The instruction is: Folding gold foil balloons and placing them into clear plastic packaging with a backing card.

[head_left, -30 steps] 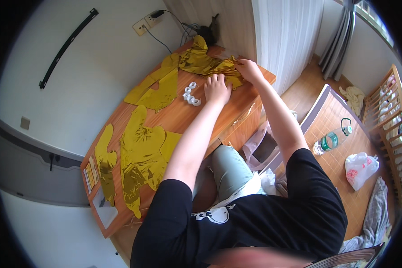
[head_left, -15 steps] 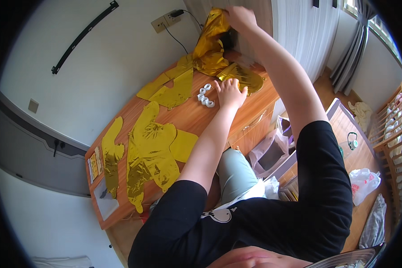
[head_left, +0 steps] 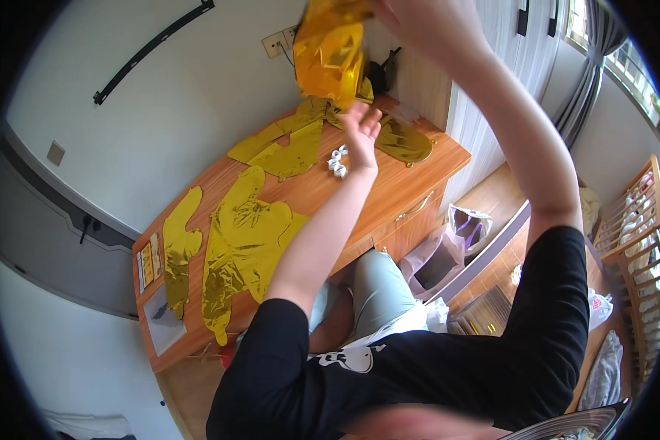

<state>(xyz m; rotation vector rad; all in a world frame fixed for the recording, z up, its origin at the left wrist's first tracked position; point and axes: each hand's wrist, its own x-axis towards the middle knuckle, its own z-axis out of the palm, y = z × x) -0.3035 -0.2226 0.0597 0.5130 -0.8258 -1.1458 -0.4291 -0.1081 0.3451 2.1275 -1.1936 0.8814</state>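
Observation:
At the top edge of the head view, my right hand (head_left: 418, 26) is raised and closed on a gold foil balloon (head_left: 330, 62). The balloon is flat and crumpled and hangs down over the far part of the desk; its upper end is cut off by the picture's edge. Just below its lower end is my left hand (head_left: 361, 136), palm partly up, fingers apart, holding nothing. Several small white rolls (head_left: 337, 161) lie in a cluster beside my left wrist. More flat gold foil balloons lie on the desk, among them a large one (head_left: 246, 242) and a rounded one (head_left: 405, 139).
The wooden desk (head_left: 330, 209) runs along the wall, with a card (head_left: 151, 265) and a clear sheet (head_left: 166, 323) at its left end. Sockets (head_left: 275, 44) are on the wall. A bag (head_left: 433, 257) stands beside the desk, and a wooden crib (head_left: 634, 235) is at far right.
My right hand has lifted the foil balloon up off the desk, toward the top edge. My left hand has moved up and left, off the rounded foil, and turned palm up.

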